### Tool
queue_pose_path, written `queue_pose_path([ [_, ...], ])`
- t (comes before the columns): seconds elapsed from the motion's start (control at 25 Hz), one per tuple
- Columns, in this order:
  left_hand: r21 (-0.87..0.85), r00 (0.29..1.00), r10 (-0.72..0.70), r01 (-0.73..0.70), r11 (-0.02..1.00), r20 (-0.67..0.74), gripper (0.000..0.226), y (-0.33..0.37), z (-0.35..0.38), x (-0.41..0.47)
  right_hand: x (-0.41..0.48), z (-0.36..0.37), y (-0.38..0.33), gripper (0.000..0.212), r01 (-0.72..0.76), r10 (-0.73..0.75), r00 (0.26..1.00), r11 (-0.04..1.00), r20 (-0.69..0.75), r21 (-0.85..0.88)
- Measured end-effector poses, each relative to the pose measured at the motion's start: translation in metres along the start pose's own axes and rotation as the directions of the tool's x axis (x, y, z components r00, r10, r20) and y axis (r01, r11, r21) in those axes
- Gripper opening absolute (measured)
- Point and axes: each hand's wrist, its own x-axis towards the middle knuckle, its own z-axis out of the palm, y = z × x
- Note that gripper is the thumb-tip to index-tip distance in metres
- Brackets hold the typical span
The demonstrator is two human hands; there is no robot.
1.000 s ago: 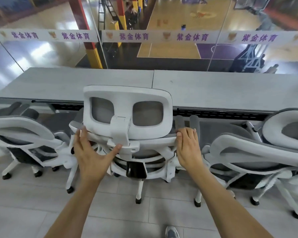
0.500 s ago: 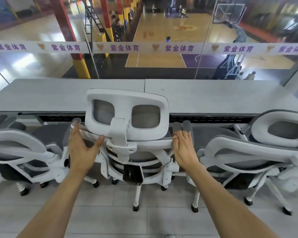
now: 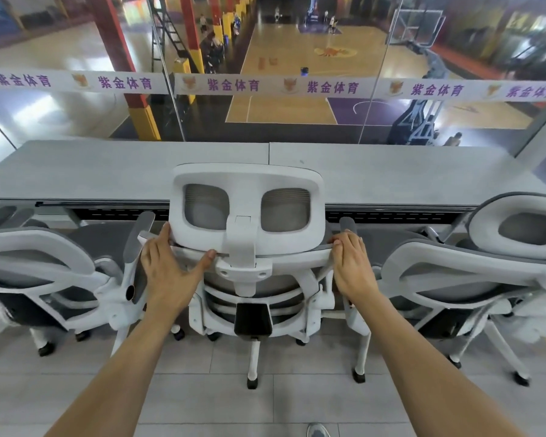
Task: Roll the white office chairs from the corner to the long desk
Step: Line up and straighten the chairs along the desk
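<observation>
Hands (image 3: 166,272) (image 3: 350,266) clamped on white chair (image 3: 248,197) backrest, purple "紫金体育" banner (image 3: 234,86) beyond desk (image 3: 108,171).

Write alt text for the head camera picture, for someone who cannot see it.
Seen from above, a person's left hand and right hand grip the backrest top of a white office chair at a long grey desk. Similar chairs stand on either side; glass beyond overlooks a basketball court.

An office gallery in a sports hall, shown by a long desk (image 3: 108,171), white office chairs (image 3: 246,247), a glass wall (image 3: 76,121), a basketball court (image 3: 297,89) seen below
</observation>
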Motion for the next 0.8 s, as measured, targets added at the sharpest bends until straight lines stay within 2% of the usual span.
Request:
queue_pose_path([
  [0.08,-0.012,1.000,0.004,-0.004,1.000,0.017,0.111,0.001,-0.001,0.002,-0.002,0.003,-0.004,0.036,-0.041,0.041,0.999,0.999,0.001,-0.016],
  [0.24,0.035,0.997,0.062,-0.064,0.997,0.056,0.111,0.004,-0.001,-0.001,-0.011,0.003,-0.005,0.050,-0.155,0.151,0.988,0.982,-0.042,-0.105],
  [0.32,0.067,0.996,0.048,-0.052,0.996,0.069,0.111,0.002,-0.003,-0.002,-0.021,0.003,-0.016,0.047,-0.197,0.191,0.979,0.977,-0.070,-0.086],
  [0.56,0.089,0.994,0.015,-0.025,0.996,0.109,0.113,0.006,-0.006,-0.002,-0.037,0.008,-0.023,0.054,-0.163,0.161,0.987,0.984,-0.029,-0.069],
  [0.68,0.075,0.991,0.019,-0.029,0.997,0.136,0.102,0.003,-0.009,0.000,-0.033,0.006,-0.027,0.057,-0.187,0.185,0.982,0.980,-0.029,-0.070],
  [0.8,0.086,0.977,0.060,-0.079,0.993,0.207,0.084,-0.007,-0.025,-0.005,-0.040,0.010,-0.046,0.055,-0.221,0.221,0.974,0.975,-0.053,0.000],
])
